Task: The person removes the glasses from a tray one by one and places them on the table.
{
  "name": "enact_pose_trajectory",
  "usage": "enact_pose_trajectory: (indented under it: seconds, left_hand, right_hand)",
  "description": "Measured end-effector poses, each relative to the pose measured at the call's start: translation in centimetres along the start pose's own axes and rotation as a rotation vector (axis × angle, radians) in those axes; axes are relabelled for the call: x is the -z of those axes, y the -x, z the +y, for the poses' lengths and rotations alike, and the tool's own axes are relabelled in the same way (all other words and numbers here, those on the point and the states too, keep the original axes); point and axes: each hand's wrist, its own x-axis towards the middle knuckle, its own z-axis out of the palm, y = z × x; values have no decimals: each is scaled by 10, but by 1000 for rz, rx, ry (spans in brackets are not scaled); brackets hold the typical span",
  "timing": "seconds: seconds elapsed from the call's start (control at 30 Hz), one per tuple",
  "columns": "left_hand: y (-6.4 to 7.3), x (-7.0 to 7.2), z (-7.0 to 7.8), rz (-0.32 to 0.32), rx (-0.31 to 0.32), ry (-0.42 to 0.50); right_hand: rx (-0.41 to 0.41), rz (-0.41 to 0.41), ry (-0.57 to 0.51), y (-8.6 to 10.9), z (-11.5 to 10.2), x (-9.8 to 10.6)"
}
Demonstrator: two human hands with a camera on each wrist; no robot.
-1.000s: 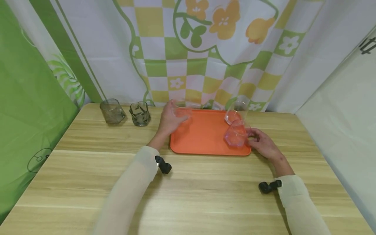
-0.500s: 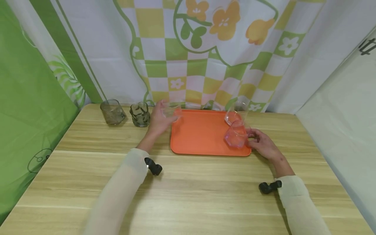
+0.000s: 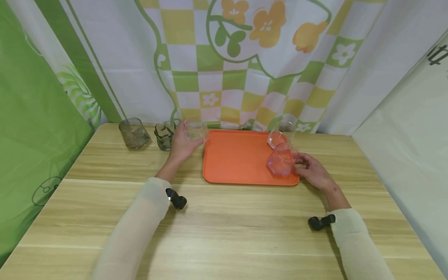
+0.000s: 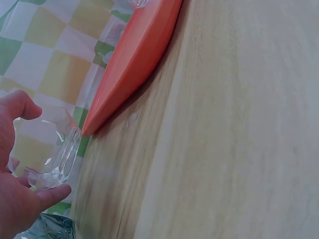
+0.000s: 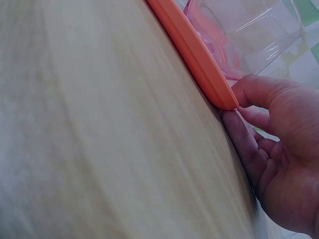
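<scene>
In the head view my left hand holds a clear glass between thumb and fingers, just off the left rim of the orange tray. The left wrist view has this clear glass upright between the thumb and fingers, near the tray's corner. At the tray's right end my right hand pinches the edge; its fingertips lie low against the rim, beside a pink-based glass. On the tray stand that pink glass and another clear glass behind it.
Two smoky grey glasses stand at the back left of the wooden table: a wide tumbler and a wavy glass, partly behind my left hand. A checkered curtain hangs right behind the tray.
My left hand has moved left with the clear glass, from over the tray's left end to beside it, close to the wavy grey glass. The right hand and tray have stayed still.
</scene>
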Motion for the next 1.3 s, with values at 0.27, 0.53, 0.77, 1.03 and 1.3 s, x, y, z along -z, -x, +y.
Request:
enact_pose_trajectory:
  seconds: [0.27,0.53,0.77,1.03,1.3]
  left_hand:
    - [2,2,-2,7,-43,-24]
    - [1,2,-8,29,-74,-70]
    - [3,4,-13,16,-40,-79]
    - [5,6,-15,-20,-12,-96]
    - [6,7,-16,-25,-20,-93]
  right_hand:
    - [-17,0,-5,-2,0,-1]
    - [3,2,6,-3,0,0]
    - [3,-3,-6,-3,0,0]
    - [0,0,-7,-1,0,0]
    - [-2,-2,-9,-1,0,-1]
